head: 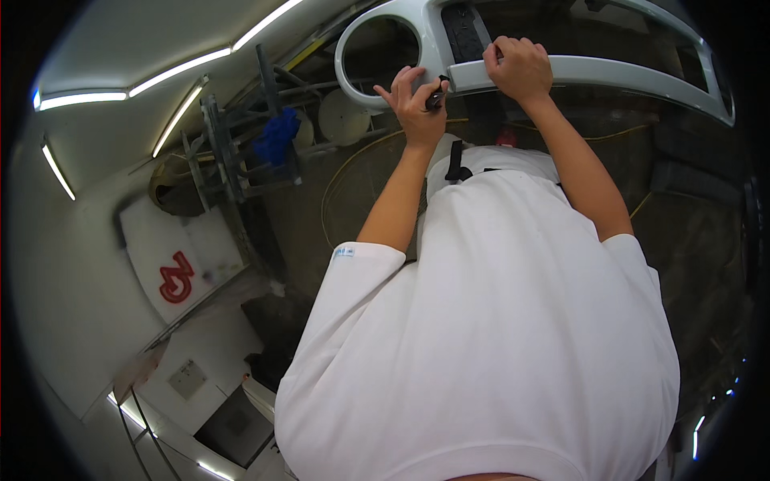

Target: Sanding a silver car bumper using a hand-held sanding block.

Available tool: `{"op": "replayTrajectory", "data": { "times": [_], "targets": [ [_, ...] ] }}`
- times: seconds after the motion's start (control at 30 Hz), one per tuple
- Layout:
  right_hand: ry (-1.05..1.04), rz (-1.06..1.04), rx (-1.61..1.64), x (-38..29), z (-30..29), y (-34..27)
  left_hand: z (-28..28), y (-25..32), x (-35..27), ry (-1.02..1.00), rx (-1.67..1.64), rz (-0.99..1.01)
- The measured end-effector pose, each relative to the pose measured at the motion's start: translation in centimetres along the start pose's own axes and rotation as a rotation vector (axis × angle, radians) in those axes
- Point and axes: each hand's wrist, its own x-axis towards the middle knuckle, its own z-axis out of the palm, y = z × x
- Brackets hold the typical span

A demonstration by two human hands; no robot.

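Note:
A glossy white frame (601, 67), possibly a vehicle body panel, spans the top of the view with a round opening at its left. My left hand (415, 105) is at the lower edge beside that opening. A small black object (434, 101) sits between its thumb and fingers, the other fingers spread; I cannot tell what it is. My right hand (520, 71) lies over the frame's lower bar, fingers curled and tips hidden, so whether it grips anything is unclear. Between the hands, behind the frame, shows a dark, rough-surfaced strip (462, 35).
Metal racks (222, 141) stand at left, with a blue cloth or plastic (278, 137) hung on them. A yellow hose (343, 168) curves across the dark floor. A white panel with a red sprayed mark (177, 278) leans by the wall. Tube lights (180, 69) run overhead.

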Motion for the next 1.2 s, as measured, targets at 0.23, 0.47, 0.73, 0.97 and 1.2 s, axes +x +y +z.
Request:
{"op": "replayTrajectory", "data": {
  "times": [0.23,0.47,0.73,0.97,1.2],
  "targets": [
    [-0.046,-0.020,0.008,-0.3,0.4,0.0,-0.9,-1.7,0.5,-0.060,0.056,0.219],
    [-0.024,-0.031,0.008,-0.7,0.6,0.5,-2.2,-3.8,0.5,-0.130,0.061,0.352],
    [-0.052,-0.023,0.012,-0.7,0.4,0.2,-4.1,-5.2,0.9,-0.134,0.052,0.338],
    [-0.036,-0.040,-0.027,-0.5,0.0,0.5,-3.6,-4.9,1.3,-0.162,0.070,0.395],
    [-0.079,-0.039,-0.059,-0.3,-0.1,0.0,-4.0,-6.1,0.9,-0.152,0.092,0.406]
  ]
}}
